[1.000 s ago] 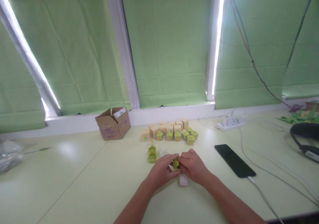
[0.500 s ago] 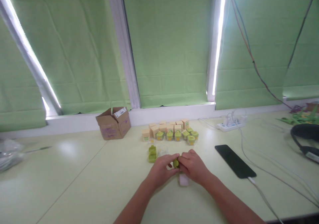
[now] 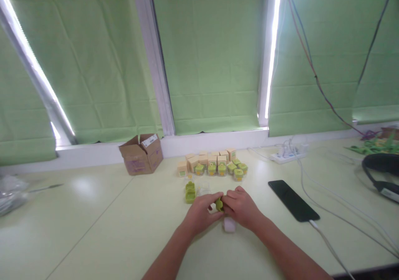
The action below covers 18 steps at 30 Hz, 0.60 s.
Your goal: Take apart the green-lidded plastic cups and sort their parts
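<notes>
Between my two hands is a small olive-green lid (image 3: 219,204), turned on edge, its lower face partly covered by fingers. My left hand (image 3: 201,212) pinches it from the left with thumb and fingertips. From the other side my right hand (image 3: 241,205) grips it, fingers curled. Just below the right hand lies a small pale pink-white block (image 3: 230,224) on the table. Beyond my left hand are several loose green lids (image 3: 190,193) and clear plastic tubs (image 3: 204,187), partly hidden by that hand.
Further back stand several beige boxes (image 3: 203,160) and several green-lidded clear tubs (image 3: 212,169). An open cardboard box (image 3: 142,154) sits to the left. At right are a black phone (image 3: 293,200) on a white cable, a power strip (image 3: 289,157) and black headphones (image 3: 380,174).
Hands and green lid keep nearly the same pose. The whole view has shifted very slightly; nothing has been put down or picked up.
</notes>
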Motion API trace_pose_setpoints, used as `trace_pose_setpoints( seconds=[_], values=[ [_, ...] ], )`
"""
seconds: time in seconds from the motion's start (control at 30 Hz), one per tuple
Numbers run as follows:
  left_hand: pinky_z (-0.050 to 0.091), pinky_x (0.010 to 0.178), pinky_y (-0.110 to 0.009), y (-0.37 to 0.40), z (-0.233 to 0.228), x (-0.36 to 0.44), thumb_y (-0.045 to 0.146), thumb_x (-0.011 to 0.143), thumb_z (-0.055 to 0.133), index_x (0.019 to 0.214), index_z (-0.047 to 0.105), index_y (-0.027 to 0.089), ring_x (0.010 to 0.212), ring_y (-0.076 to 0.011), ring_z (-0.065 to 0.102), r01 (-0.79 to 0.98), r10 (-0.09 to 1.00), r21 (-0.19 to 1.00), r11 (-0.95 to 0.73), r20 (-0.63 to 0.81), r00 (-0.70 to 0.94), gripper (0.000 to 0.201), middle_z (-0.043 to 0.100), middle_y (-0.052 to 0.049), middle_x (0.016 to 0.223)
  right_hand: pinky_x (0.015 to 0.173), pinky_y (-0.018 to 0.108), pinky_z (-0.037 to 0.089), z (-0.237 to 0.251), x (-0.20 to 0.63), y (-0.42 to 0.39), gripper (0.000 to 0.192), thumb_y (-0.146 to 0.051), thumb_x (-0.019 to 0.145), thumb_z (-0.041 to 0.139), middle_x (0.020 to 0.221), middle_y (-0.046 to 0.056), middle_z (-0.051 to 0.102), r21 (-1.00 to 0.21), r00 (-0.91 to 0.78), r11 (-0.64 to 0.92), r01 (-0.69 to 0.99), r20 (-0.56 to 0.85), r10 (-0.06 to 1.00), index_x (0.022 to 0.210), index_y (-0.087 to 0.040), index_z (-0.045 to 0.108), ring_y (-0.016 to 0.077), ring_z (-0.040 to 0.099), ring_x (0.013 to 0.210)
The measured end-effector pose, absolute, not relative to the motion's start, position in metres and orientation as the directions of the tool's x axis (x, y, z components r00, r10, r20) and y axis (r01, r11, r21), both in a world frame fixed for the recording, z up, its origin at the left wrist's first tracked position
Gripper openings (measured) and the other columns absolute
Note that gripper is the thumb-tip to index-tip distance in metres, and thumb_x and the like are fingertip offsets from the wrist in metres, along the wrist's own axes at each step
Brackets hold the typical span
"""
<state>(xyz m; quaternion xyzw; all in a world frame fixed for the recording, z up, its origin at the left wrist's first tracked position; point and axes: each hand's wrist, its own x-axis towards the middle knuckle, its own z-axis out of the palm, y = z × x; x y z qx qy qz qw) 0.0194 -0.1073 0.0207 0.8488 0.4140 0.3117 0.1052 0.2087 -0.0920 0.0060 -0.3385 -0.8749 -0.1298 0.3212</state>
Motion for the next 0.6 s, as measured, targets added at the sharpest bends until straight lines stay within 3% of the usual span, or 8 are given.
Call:
trace_pose_setpoints(
  seconds=[0.37, 0.6],
  values=[
    [0.05, 0.066, -0.021, -0.114, 0.032, 0.024, 0.014, 0.066, 0.065, 0.113, 0.055, 0.023, 0.073, -0.0118, 0.058, 0.6, 0.784, 0.505, -0.62, 0.412, 0.464, 0.049, 0.065, -0.001, 0.099, 0.069, 0.028, 0.031, 0.009, 0.208, -0.099, 0.007, -0.015, 0.079, 0.049, 0.077, 0.003, 0.056, -0.131, -0.566, 0.764, 0.631, 0.596, 0.57, 0.084, -0.017, 0.054, 0.0151, 0.047, 0.072],
    [0.048, 0.065, -0.021, -0.113, 0.033, 0.023, 0.018, 0.068, 0.062, 0.105, 0.056, 0.022, 0.074, -0.0122, 0.056, 0.599, 0.788, 0.512, -0.616, 0.401, 0.467, 0.037, 0.063, 0.0, 0.092, 0.063, 0.025, 0.033, 0.011, 0.212, -0.103, 0.002, -0.017, 0.079, 0.047, 0.07, 0.0, 0.052, -0.385, -0.417, 0.738, 0.554, 0.64, 0.646, 0.078, -0.018, 0.048, 0.014, 0.045, 0.066]
  ],
)
